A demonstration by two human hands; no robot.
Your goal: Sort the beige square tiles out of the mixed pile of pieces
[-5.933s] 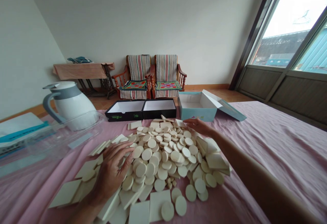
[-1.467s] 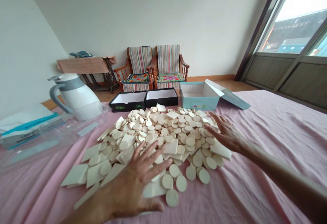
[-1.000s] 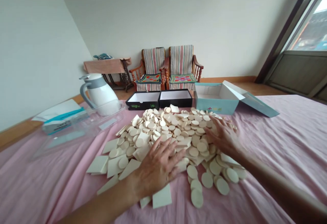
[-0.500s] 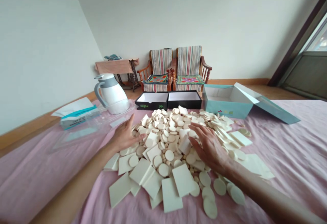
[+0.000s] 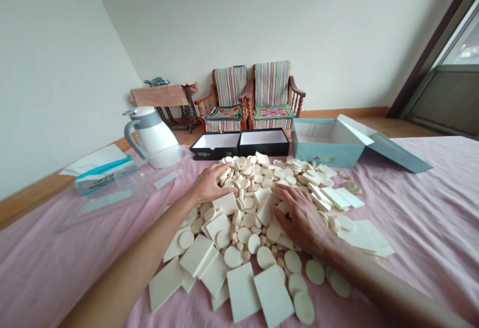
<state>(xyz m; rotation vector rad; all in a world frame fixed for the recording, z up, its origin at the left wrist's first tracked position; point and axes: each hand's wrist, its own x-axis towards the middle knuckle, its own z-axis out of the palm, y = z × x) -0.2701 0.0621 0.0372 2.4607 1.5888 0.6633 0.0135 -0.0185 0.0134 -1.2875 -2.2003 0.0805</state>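
The step in hand appeared to be working loose pieces by hand: the left hand, thumb parted wide from its fingers, cupped the left side of a heap of pale, seemingly wooden round discs and flat, square-cornered tiles on a pink cloth. The right hand lay palm down among them, fingers loosely spread; neither visibly gripped anything. The next move seemed to call for low, light fingers around the tilted tiles.
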